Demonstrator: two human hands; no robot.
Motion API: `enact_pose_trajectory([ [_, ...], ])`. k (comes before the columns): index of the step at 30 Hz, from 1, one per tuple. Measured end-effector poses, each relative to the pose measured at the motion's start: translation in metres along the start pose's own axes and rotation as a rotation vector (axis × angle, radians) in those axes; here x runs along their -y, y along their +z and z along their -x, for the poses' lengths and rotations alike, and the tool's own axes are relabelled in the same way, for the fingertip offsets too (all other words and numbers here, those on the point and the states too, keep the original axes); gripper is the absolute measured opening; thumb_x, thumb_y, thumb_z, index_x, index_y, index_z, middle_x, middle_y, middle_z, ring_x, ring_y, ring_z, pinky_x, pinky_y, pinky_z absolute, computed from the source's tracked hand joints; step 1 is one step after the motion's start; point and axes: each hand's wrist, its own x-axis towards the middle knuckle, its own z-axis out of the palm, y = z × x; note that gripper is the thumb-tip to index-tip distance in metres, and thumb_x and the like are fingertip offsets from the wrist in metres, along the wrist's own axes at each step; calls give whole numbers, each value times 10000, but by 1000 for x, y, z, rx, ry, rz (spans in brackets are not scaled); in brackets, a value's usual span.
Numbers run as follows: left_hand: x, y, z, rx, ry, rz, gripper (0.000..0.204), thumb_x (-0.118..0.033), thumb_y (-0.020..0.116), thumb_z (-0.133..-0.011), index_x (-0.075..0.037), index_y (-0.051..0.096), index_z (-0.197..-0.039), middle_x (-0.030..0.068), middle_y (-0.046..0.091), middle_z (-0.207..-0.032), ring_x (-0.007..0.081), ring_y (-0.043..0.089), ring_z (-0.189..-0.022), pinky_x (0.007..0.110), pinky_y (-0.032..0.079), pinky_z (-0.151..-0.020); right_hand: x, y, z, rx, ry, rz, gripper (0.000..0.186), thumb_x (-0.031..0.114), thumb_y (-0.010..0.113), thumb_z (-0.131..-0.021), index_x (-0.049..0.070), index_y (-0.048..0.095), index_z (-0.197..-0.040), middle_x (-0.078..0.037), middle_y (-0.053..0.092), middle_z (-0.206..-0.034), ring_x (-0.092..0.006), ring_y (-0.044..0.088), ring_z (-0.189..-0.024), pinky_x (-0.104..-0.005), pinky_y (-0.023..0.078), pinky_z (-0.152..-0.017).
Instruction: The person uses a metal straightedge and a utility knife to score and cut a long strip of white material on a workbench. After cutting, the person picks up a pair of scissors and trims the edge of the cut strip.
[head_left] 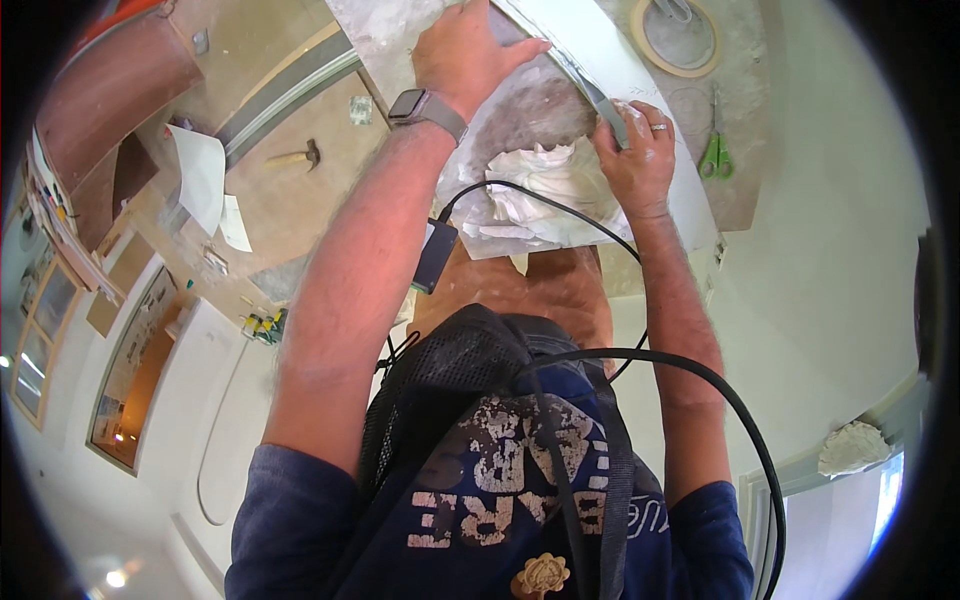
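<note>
My left hand [462,58] lies on the dusty board [395,30] near the top edge. Its thumb stretches out to the edge of a long white panel [612,60]; part of the fingers is cut off by the frame. Closed in my right hand [641,158] is a flat grey scraper-like tool [600,100], its narrow end against the panel's inner edge. A ring is on one finger of that hand, and whitish dust covers its knuckles. Just left of it, a crumpled white cloth [550,188] rests on the board's near part.
Right of the panel are a roll of tape [714,55] and green-handled scissors [716,160]. A hammer [295,157] and white sheets [203,178] lie at the left, by a curved grey strip [270,115]. Black cable [575,212] crosses before me from a dark box [436,257].
</note>
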Motion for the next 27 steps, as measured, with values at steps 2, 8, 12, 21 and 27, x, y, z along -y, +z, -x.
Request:
enact_pose_trajectory([
  [2,-1,0,0,-5,3,6,837,-455,725,-679,102,432,-1229,239,607,-947,349,603,-868,404,491,-732,-3,1,1,5,-17,3,240,89,702,-671,47,628,-895,-79,610,-884,-228,583,-839,-367,461,-752],
  [8,1,1,-2,5,15,-14,830,-451,731,-672,95,441,-1226,232,613,-927,344,607,-855,399,493,-724,-1,1,-1,16,-20,-9,239,97,705,-676,49,628,-897,-72,611,-882,-225,584,-845,-364,457,-762],
  [12,-4,-2,-2,45,-56,-13,844,-450,731,-673,88,427,-1248,245,606,-957,350,604,-882,398,491,-749,1,-2,-1,21,11,-12,231,101,696,-686,48,625,-900,-74,612,-892,-232,582,-855,-366,455,-769],
  [21,-3,2,-1,163,-161,-137,1009,-596,713,-635,14,344,-1349,155,603,-1021,277,626,-885,365,522,-709,5,-23,-44,-38,68,-10,304,162,662,-743,25,616,-1010,-154,612,-954,-297,584,-885,-414,458,-785],
  [27,1,8,0,73,-111,-100,976,-617,691,-641,21,397,-1319,163,618,-941,290,627,-848,381,511,-696,-37,-8,-152,105,-88,451,436,368,513,-861,6,603,-1087,-164,604,-1065,-335,561,-1005,-439,410,-892],
])
